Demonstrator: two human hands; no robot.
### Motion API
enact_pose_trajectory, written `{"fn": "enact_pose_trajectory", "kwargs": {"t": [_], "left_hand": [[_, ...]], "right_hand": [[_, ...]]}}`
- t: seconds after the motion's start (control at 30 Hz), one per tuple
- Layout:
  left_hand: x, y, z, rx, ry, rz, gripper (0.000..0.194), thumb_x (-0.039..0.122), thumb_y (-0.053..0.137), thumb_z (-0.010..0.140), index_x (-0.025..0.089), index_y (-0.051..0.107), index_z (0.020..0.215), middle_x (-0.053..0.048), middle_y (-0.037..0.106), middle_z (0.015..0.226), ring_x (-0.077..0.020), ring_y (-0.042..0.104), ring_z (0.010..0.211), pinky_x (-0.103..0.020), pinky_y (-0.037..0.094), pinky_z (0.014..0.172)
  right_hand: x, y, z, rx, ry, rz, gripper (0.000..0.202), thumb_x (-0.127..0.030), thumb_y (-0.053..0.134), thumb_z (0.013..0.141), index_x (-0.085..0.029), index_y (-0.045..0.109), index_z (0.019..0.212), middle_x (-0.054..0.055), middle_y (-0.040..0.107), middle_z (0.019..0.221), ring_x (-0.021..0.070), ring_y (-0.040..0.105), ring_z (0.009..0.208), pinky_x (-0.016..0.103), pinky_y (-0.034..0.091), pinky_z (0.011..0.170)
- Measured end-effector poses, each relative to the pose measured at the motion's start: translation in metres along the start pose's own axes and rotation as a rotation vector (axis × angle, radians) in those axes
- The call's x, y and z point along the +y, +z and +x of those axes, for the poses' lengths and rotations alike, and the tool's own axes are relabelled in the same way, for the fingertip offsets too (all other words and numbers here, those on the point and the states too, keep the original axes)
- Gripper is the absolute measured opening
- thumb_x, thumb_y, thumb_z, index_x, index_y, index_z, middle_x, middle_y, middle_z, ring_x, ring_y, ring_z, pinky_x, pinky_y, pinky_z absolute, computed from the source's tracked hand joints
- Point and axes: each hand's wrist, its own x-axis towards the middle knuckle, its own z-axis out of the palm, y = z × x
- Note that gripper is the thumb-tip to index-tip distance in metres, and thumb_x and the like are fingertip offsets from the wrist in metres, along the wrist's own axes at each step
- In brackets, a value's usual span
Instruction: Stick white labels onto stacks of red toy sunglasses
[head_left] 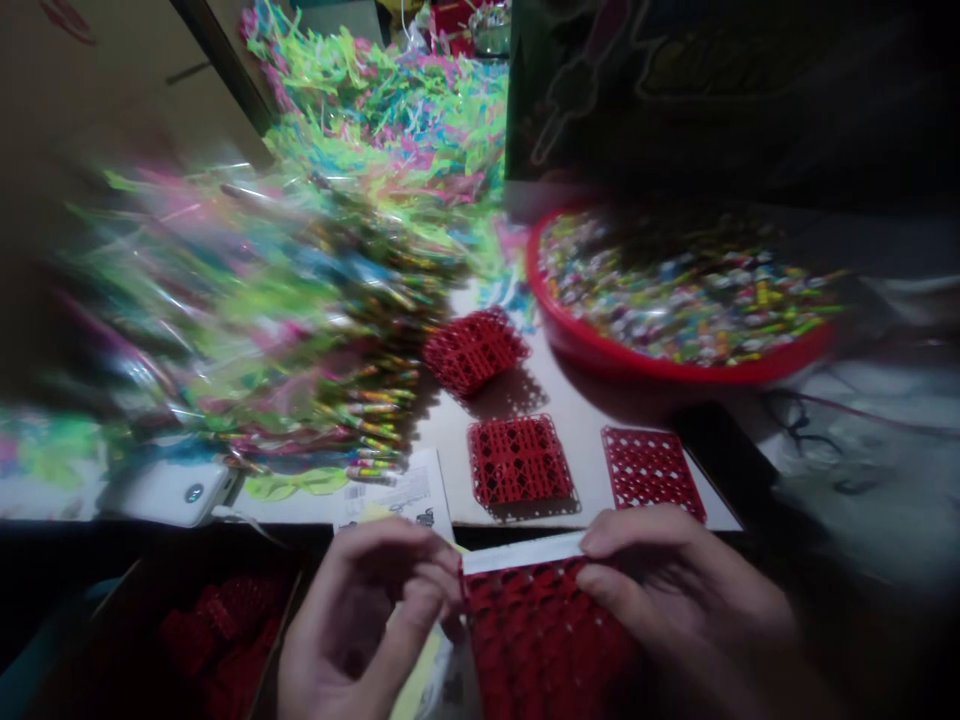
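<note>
Between my hands is a red plastic lattice panel (540, 630) with a white strip (521, 552) along its top edge. My left hand (375, 610) has its fingers curled and pinched at the panel's upper left corner. On the other side, the thumb and fingers of my right hand (675, 580) grip the right end of the strip and the panel edge. Just beyond lie a stack of red lattice squares (521, 460) and a flat red lattice square (651, 470). Another red lattice stack (476, 350) sits tilted behind them. The panel's lower part is dark and blurred.
A red basin (697, 368) of small wrapped pieces stands back right. Bundled sticks with colourful ribbons (300, 310) cover the left. A white power bank (169, 490) with cable, printed paper (420, 490) and a dark phone-like slab (724, 455) lie near the edge. Below left, a box holds red pieces (225, 630).
</note>
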Motion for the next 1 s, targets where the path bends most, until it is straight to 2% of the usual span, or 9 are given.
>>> {"fn": "enact_pose_trajectory", "kwargs": {"t": [0.1, 0.23, 0.33, 0.43, 0.6, 0.7, 0.8, 0.9, 1.0], "left_hand": [[0.010, -0.007, 0.015, -0.199, -0.118, 0.012, 0.028, 0.053, 0.080, 0.098, 0.037, 0.085, 0.121, -0.001, 0.086, 0.101, -0.0182, 0.081, 0.090, -0.019, 0.064, 0.082], [0.027, 0.003, 0.027, -0.422, -0.148, 0.202, 0.019, 0.043, 0.083, 0.098, 0.029, 0.089, 0.086, 0.000, 0.078, 0.080, -0.0151, 0.072, 0.078, -0.018, 0.057, 0.080], [0.030, 0.006, 0.029, -0.500, -0.119, 0.256, 0.026, 0.033, 0.078, 0.101, 0.028, 0.086, 0.076, 0.001, 0.074, 0.074, -0.0135, 0.068, 0.071, -0.018, 0.055, 0.071], [0.024, -0.008, 0.028, -0.580, -0.083, 0.327, 0.014, 0.033, 0.079, 0.100, 0.032, 0.092, 0.094, -0.002, 0.080, 0.082, -0.0162, 0.076, 0.076, -0.018, 0.058, 0.068], [0.011, -0.039, 0.020, -0.627, -0.096, 0.473, 0.024, 0.035, 0.081, 0.098, 0.039, 0.090, 0.120, -0.007, 0.087, 0.116, -0.0271, 0.083, 0.105, -0.031, 0.069, 0.086], [0.005, -0.045, 0.017, -0.633, -0.130, 0.478, 0.027, 0.040, 0.076, 0.102, 0.042, 0.087, 0.127, -0.006, 0.086, 0.126, -0.0293, 0.082, 0.118, -0.038, 0.068, 0.100], [-0.002, -0.049, 0.020, -0.635, -0.133, 0.517, 0.028, 0.048, 0.074, 0.103, 0.048, 0.085, 0.129, -0.001, 0.085, 0.132, -0.0261, 0.080, 0.126, -0.037, 0.061, 0.110], [-0.013, -0.058, 0.021, -0.641, -0.096, 0.581, 0.029, 0.049, 0.071, 0.105, 0.054, 0.082, 0.131, 0.004, 0.085, 0.135, -0.0221, 0.079, 0.130, -0.031, 0.058, 0.112], [-0.027, -0.067, 0.016, -0.632, -0.058, 0.609, 0.029, 0.048, 0.072, 0.104, 0.051, 0.083, 0.131, 0.003, 0.085, 0.136, -0.0245, 0.080, 0.128, -0.033, 0.060, 0.109]], "right_hand": [[-0.002, -0.004, 0.003, -0.063, -0.101, -0.036, 0.019, -0.016, 0.085, 0.089, -0.035, 0.082, 0.093, -0.010, 0.085, 0.083, 0.0095, 0.081, 0.071, 0.009, 0.062, 0.073], [-0.010, -0.005, 0.014, -0.371, -0.246, 0.047, 0.021, -0.007, 0.078, 0.091, -0.027, 0.081, 0.095, -0.003, 0.086, 0.084, 0.0126, 0.081, 0.068, 0.017, 0.065, 0.069], [-0.011, -0.004, 0.018, -0.392, -0.260, 0.103, 0.021, -0.005, 0.076, 0.092, -0.025, 0.081, 0.096, -0.001, 0.086, 0.083, 0.0126, 0.080, 0.066, 0.018, 0.064, 0.066], [-0.009, -0.004, 0.015, -0.380, -0.205, 0.105, 0.019, -0.007, 0.078, 0.093, -0.025, 0.081, 0.095, -0.001, 0.086, 0.084, 0.0133, 0.082, 0.070, 0.018, 0.065, 0.067], [-0.002, -0.007, 0.009, -0.447, -0.104, 0.000, 0.013, -0.016, 0.077, 0.100, -0.029, 0.080, 0.102, -0.008, 0.087, 0.092, 0.0084, 0.083, 0.082, 0.011, 0.062, 0.081], [0.003, -0.011, 0.005, -0.397, -0.039, -0.125, 0.009, -0.027, 0.078, 0.102, -0.036, 0.079, 0.101, -0.013, 0.084, 0.091, 0.0064, 0.082, 0.083, 0.008, 0.060, 0.081], [0.008, -0.012, 0.002, -0.337, 0.015, -0.208, 0.004, -0.035, 0.077, 0.103, -0.038, 0.079, 0.101, -0.011, 0.084, 0.095, 0.0091, 0.083, 0.087, 0.010, 0.061, 0.082], [0.012, -0.006, -0.001, -0.337, -0.025, -0.151, 0.008, -0.028, 0.077, 0.102, -0.035, 0.082, 0.101, -0.008, 0.086, 0.097, 0.0124, 0.083, 0.088, 0.016, 0.062, 0.086], [0.015, 0.004, -0.004, -0.250, 0.002, -0.026, 0.014, -0.018, 0.079, 0.097, -0.032, 0.082, 0.096, -0.009, 0.084, 0.089, 0.0104, 0.079, 0.083, 0.016, 0.059, 0.084]]}}
